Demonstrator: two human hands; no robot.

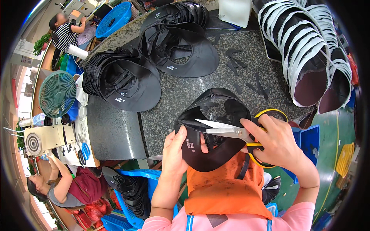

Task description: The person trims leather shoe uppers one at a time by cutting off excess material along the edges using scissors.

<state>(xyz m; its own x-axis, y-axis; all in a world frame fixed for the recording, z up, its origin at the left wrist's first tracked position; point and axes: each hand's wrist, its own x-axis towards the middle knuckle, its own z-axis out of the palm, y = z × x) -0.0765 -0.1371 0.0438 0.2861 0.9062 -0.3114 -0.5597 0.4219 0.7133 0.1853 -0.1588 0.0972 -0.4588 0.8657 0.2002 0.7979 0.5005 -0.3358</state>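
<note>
The fingers of the left hand [174, 152] pinch a looped black piece [204, 159] over the near edge of the counter [169, 111], before an orange apron [225, 192]. The fingers of the right hand [279, 140] hold yellow-and-black scissors [231, 131] (blades parted across the loop's opening). Similar black pieces [148, 95] lie nested beyond.
</note>
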